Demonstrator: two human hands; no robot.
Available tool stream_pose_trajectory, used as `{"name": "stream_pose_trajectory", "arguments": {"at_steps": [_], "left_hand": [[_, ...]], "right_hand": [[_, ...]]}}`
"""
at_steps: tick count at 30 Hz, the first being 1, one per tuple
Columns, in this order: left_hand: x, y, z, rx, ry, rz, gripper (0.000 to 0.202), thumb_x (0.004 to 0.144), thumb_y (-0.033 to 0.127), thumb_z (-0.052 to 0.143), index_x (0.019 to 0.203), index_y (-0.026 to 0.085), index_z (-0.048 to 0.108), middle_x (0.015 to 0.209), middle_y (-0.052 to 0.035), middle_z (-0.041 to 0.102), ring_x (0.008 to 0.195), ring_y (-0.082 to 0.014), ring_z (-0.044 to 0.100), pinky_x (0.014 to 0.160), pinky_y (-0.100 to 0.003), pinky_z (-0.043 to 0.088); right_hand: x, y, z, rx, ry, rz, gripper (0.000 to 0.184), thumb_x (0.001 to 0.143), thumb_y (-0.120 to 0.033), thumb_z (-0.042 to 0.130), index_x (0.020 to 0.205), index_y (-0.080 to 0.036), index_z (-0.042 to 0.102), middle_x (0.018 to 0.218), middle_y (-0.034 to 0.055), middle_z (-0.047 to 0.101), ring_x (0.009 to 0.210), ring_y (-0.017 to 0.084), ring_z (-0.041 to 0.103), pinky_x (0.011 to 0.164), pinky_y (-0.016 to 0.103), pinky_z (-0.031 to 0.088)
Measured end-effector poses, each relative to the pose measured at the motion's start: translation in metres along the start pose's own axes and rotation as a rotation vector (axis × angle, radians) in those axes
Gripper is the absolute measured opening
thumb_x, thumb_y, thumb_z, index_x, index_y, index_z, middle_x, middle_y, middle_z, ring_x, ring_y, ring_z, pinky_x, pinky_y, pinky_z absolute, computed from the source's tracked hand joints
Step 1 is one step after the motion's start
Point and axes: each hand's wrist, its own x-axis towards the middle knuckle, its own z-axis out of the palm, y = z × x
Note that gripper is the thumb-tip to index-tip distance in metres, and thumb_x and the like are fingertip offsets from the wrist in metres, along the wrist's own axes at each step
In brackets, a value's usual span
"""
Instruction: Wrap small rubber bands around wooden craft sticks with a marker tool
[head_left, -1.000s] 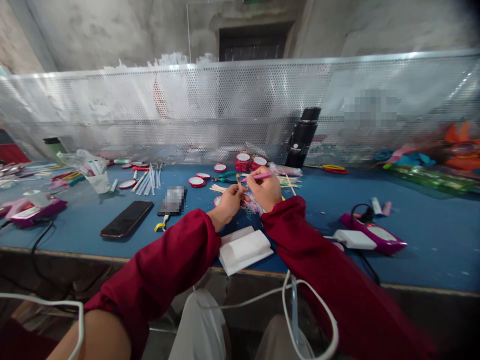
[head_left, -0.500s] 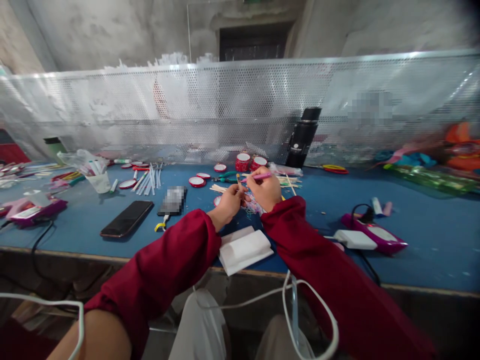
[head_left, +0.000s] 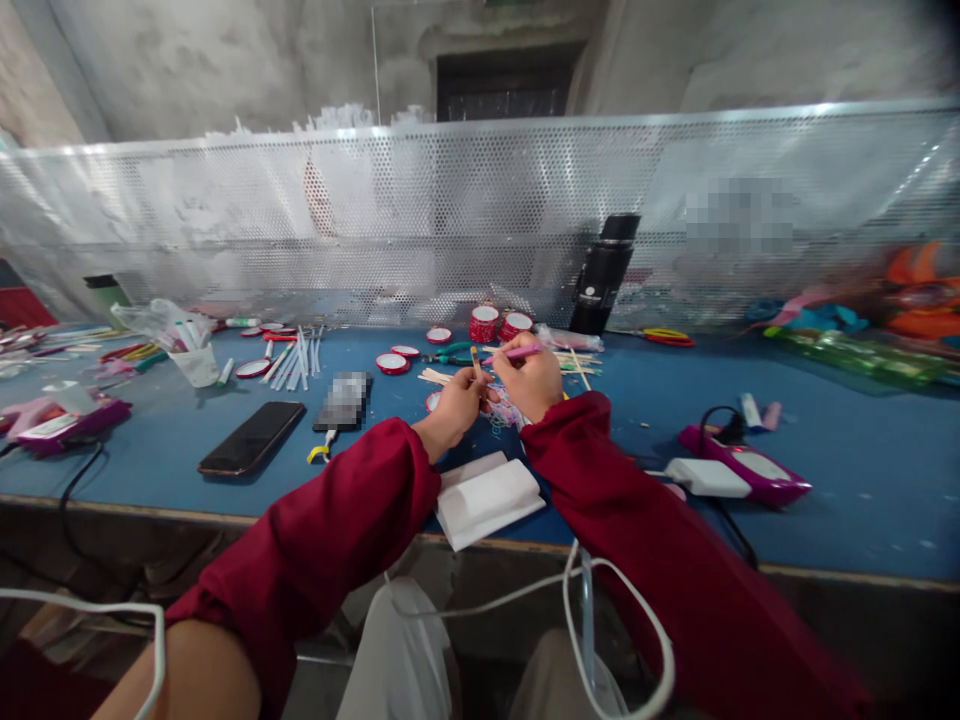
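Observation:
My left hand (head_left: 459,405) is closed on a short wooden stick (head_left: 477,362), which points upward from its fingertips. Close beside it, my right hand (head_left: 534,380) grips a pink marker (head_left: 523,351) like a pen, its tip end towards the stick. Whether tip and stick touch is too small to tell. Colourful strings (head_left: 502,408) lie beneath the two hands. Behind them are loose wooden sticks (head_left: 433,376), green-handled pliers (head_left: 452,352) and two small red drums (head_left: 484,322). A folded white paper (head_left: 491,503) rests at the table edge below my wrists.
A black phone (head_left: 253,438) and a smaller device with a cable lie to the left, near a white cup (head_left: 196,364) of pens. A black bottle (head_left: 604,275) stands against the perforated metal screen (head_left: 480,220). At right is a purple power strip (head_left: 757,468) with a white charger.
The view has shifted very slightly. Both hands keep nearly the same pose, still holding the stick and the marker.

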Motion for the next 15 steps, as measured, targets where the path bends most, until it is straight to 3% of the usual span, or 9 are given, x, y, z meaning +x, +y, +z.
{"name": "stream_pose_trajectory", "arguments": {"at_steps": [15], "left_hand": [[0.0014,-0.0022,-0.0006,-0.006,-0.010,0.005,0.017,0.097,0.011,0.047,0.083,0.017,0.054,0.060,0.0022,0.058,0.049,-0.0078,0.048,0.052,-0.019,0.037]], "right_hand": [[-0.0006,0.0005,0.0011,0.019,0.012,-0.019,0.013,0.080,-0.032,0.059,0.072,-0.025,0.053,0.065,-0.0001,0.060,0.061,0.018,0.055,0.059,0.031,0.038]]}}
